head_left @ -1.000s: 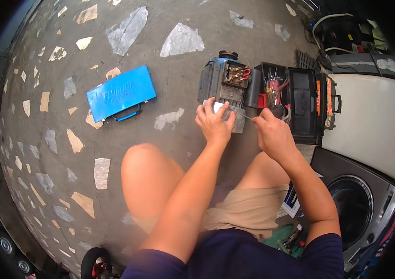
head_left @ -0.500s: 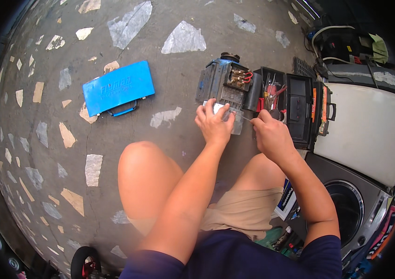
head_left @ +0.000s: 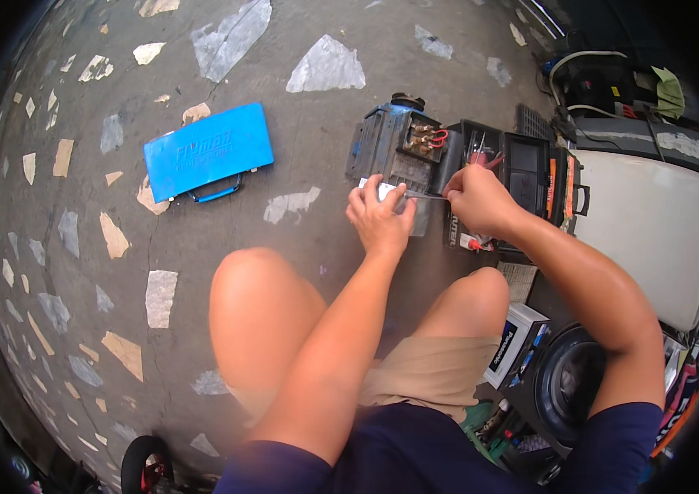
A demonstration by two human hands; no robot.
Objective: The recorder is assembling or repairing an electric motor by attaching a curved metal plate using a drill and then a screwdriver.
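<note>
A blue-grey electric motor (head_left: 384, 140) with a ribbed body rests on the floor ahead of me. Its open terminal box (head_left: 420, 134) shows copper-coloured parts and red wires. My left hand (head_left: 379, 217) is closed over the motor's near end, fingers on a whitish plate (head_left: 377, 189) and thumb to the right. A thin metal rod-like tool (head_left: 427, 196) runs level from those fingertips to my right hand (head_left: 481, 198), which is closed round its other end. That grip hides the tool's handle, so I cannot name its kind. Below the left thumb a greyish see-through flap (head_left: 422, 222) sticks out.
Right of the motor stands an open black toolbox (head_left: 526, 171) with pliers and red-handled tools. A blue carry case (head_left: 209, 152) lies to the left on the stone-patched floor. A white-lidded appliance (head_left: 646, 230) and a printed box (head_left: 518, 346) crowd the right side.
My right hand has risen slightly and turned, with its elbow swung out to the right. The tool now lies more level. My left hand has stayed put on the motor.
</note>
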